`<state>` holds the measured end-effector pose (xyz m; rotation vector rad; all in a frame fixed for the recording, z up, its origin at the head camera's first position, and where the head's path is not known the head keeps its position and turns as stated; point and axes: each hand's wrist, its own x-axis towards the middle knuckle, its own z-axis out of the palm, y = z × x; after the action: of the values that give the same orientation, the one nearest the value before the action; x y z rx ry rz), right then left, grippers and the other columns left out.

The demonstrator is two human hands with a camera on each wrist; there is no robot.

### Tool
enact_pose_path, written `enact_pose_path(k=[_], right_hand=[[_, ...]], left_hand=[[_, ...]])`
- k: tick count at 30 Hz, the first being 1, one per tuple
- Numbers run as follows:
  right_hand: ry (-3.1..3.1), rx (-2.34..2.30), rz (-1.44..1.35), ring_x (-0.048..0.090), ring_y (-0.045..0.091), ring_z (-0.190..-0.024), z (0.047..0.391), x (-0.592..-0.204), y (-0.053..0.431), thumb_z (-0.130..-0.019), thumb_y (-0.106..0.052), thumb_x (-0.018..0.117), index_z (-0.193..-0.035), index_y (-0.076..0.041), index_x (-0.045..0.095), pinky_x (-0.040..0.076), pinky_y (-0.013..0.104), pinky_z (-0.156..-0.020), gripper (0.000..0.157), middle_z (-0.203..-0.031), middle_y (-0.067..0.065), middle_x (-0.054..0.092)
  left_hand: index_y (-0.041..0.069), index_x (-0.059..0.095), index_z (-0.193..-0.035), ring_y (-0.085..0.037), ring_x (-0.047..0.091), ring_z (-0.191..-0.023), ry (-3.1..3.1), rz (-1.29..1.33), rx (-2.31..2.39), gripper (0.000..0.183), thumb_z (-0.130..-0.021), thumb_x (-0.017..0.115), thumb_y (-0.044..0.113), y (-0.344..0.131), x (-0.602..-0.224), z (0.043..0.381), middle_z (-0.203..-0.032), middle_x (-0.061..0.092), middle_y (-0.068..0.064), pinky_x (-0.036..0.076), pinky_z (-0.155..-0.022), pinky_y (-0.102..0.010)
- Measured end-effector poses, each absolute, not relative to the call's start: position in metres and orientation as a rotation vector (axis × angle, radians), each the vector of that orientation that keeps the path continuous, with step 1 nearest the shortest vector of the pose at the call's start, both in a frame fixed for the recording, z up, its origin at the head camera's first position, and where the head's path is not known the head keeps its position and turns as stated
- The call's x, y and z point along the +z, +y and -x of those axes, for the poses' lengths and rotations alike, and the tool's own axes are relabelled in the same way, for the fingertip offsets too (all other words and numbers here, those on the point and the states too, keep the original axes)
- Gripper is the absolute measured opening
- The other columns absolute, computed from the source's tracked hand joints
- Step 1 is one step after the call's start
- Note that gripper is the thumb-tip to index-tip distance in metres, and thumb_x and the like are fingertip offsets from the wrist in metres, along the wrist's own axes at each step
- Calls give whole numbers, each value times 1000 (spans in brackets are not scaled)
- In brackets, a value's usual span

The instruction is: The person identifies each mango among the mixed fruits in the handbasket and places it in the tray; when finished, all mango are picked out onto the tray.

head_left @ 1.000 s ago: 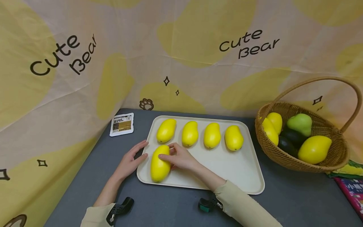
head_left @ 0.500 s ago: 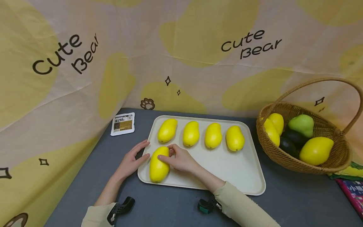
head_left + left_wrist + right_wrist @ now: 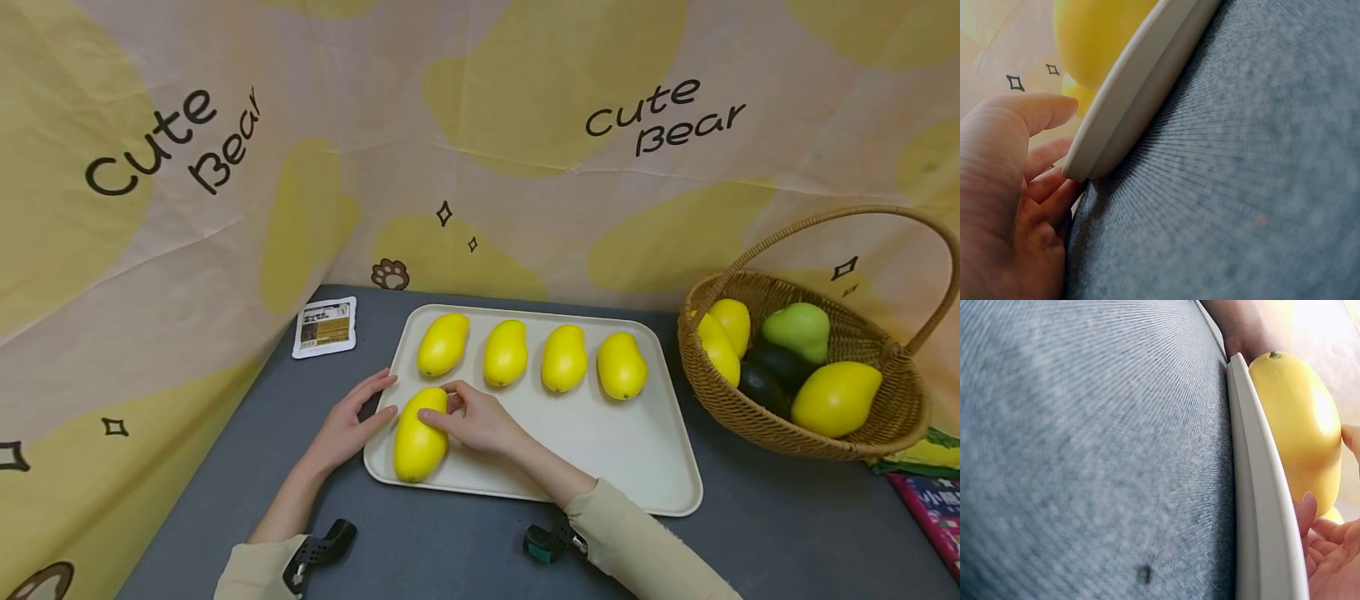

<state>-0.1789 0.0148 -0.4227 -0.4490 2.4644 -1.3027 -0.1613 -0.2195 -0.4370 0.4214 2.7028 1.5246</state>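
A yellow mango (image 3: 418, 442) sits at the near left of the cream tray (image 3: 585, 458). My right hand (image 3: 483, 423) grips it from the right, thumb on top and fingers along its far right side. In the right wrist view, the mango (image 3: 1297, 425) shows over the tray's rim, with fingertips at its lower end. My left hand (image 3: 348, 423) is at the tray's left edge, fingers extended and thumb apart. In the left wrist view, the left hand's fingers (image 3: 1047, 181) lie at the rim. Behind the held mango, several more mangoes (image 3: 505, 354) stand in a row.
To the right, a wicker basket (image 3: 712, 408) with a tall handle holds mangoes, a green pear-like fruit (image 3: 798, 332) and dark fruits (image 3: 761, 387). A white packet (image 3: 325, 327) lies at the back left. A colourful printed packet (image 3: 926, 508) is at the right edge.
The held mango has shifted slightly left on the tray with my right hand still gripping it. My left hand stays at the tray's left edge.
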Motion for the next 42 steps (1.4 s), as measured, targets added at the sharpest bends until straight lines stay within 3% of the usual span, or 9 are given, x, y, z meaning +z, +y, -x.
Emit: enact_pose_path(k=[5, 12, 22, 27, 32, 36, 42], right_hand=[[2466, -1312, 457, 53, 14, -69, 179, -422, 16, -88, -53, 65, -124, -14, 60, 40, 25, -60, 53, -91, -3, 60], [2462, -1325, 454, 53, 14, -65, 179, -422, 18, -89, -53, 65, -124, -16, 60, 40, 24, -58, 52, -91, -4, 59], [2378, -1453, 407, 53, 16, -56, 176, -422, 26, -90, -46, 66, -129, -11, 56, 46, 26, -54, 53, -95, -1, 61], [2432, -1516, 490, 56, 17, -56, 170, -417, 43, -93, -36, 66, -122, -10, 61, 49, 28, -53, 39, -93, -2, 63], [2568, -1456, 608, 58, 14, -70, 164, -400, 71, -94, -26, 65, -107, -14, 71, 48, 26, -58, 18, -93, -7, 67], [2647, -1398, 662, 59, 13, -79, 159, -380, 101, -94, -21, 66, -103, -16, 73, 50, 28, -66, 13, -96, -6, 70], [2737, -1335, 660, 59, 15, -79, 153, -354, 154, -92, -17, 67, -101, -16, 72, 52, 30, -66, 10, -94, -1, 70]], left_hand=[[-6, 49, -138, -44, 30, -138, 2698, -439, 1515, 48, -95, 62, 10, -213, -417, 154, -149, 37, -24, 21, -108, -65], [2, 49, -141, -38, 29, -140, 2699, -436, 1526, 50, -95, 64, 17, -223, -449, 170, -152, 37, -17, 20, -111, -62], [6, 52, -140, -36, 31, -140, 2702, -456, 1529, 50, -94, 66, 22, -224, -451, 170, -152, 38, -14, 22, -110, -62], [4, 52, -139, -35, 31, -140, 2710, -461, 1547, 48, -95, 65, 18, -225, -455, 169, -151, 39, -15, 22, -111, -60], [3, 53, -138, -36, 32, -140, 2732, -445, 1550, 45, -95, 64, 14, -226, -458, 169, -150, 40, -16, 24, -111, -58], [2, 55, -136, -37, 33, -139, 2741, -446, 1555, 43, -95, 64, 13, -225, -459, 170, -150, 40, -17, 25, -110, -59], [5, 57, -135, -36, 34, -139, 2773, -455, 1513, 41, -96, 63, 17, -226, -458, 170, -149, 41, -16, 25, -109, -59]])
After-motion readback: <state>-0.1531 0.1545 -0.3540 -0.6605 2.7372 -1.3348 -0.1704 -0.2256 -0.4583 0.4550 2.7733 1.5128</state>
